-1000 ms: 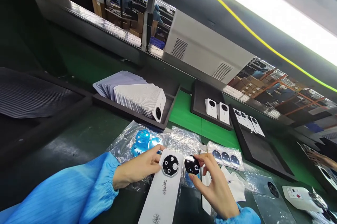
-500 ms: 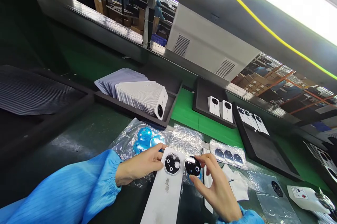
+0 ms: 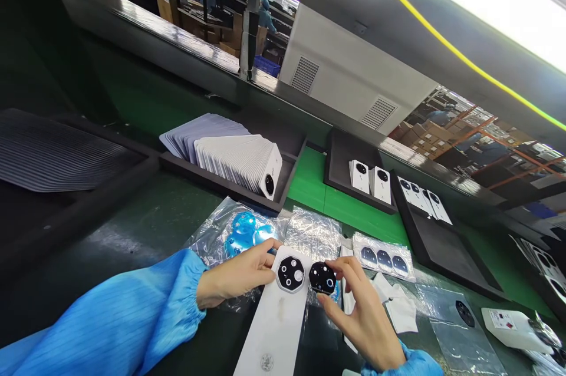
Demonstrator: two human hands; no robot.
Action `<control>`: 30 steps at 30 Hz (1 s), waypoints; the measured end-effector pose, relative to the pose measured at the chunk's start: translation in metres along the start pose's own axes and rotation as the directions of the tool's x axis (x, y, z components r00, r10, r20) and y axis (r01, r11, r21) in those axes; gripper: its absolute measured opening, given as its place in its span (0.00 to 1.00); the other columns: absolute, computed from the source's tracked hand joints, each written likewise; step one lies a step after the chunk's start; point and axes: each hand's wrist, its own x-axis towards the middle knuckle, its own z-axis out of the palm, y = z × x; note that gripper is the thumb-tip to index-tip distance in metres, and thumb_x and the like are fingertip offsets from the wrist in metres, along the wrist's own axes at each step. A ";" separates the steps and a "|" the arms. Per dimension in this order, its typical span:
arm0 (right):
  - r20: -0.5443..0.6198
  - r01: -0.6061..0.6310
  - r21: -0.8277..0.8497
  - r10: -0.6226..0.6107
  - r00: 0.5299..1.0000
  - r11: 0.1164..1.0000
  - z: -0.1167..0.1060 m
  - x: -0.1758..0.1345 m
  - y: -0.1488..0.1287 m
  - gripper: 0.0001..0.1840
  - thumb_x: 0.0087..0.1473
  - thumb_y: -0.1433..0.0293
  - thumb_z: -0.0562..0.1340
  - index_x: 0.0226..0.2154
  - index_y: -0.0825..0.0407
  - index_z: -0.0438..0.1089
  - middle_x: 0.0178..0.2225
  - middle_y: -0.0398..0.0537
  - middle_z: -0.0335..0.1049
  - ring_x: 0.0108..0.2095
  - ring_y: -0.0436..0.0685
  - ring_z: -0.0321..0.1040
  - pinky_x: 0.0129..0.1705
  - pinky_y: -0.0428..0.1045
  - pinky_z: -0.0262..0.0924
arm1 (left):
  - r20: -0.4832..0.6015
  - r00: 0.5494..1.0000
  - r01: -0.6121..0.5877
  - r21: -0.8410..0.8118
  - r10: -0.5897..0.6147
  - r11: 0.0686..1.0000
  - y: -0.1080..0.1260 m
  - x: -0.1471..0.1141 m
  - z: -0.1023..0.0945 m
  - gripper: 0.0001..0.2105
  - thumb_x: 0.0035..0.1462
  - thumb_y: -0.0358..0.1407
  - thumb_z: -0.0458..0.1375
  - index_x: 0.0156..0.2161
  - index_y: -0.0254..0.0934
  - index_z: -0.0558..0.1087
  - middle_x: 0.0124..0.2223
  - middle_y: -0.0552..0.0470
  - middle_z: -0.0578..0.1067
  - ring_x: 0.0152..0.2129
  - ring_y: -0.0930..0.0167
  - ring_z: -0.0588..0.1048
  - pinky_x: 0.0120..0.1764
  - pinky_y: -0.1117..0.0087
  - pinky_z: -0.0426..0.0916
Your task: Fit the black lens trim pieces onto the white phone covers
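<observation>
1. My green bench [image 3: 132, 234] spreads under everything, dark where I work.
2. Ahead of me stands a black tray [image 3: 212, 180] with a fanned row of white panels [image 3: 234, 155] in it.
3. A clear bag [image 3: 207, 234] with shiny blue pieces [image 3: 241, 231] lies just beyond my left hand.
4. The single white panel [image 3: 274, 329] is in front of me, its lower end running out of view; I can't tell whether the bench bears any of it.
5. My left hand [image 3: 241, 276] pinches that panel by its upper left edge, thumb against fingers.
6. My right hand [image 3: 360, 305] pinches a loose black disc [image 3: 322, 277] by its rim, forefinger above and thumb below.
7. The disc sits right beside the panel's dark round inset [image 3: 290, 274], at the panel's right edge; whether they touch, I can't tell.
8. I'd judge the step in hand to be holding disc and inset side by side. Any move from here calls for a light rim grip, fingertips off the disc's face, and a steady panel.
</observation>
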 end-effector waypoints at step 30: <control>-0.002 -0.003 0.046 0.003 1.000 0.999 0.001 0.002 -0.008 0.17 0.50 0.71 0.61 0.44 0.45 0.65 0.38 0.46 0.67 0.37 0.57 0.69 0.36 0.51 0.68 | 0.028 1.000 0.005 0.036 -0.006 0.999 0.004 -0.003 0.000 0.23 0.45 0.31 0.57 0.48 0.37 0.60 0.35 0.54 0.78 0.33 0.66 0.76 0.37 0.67 0.66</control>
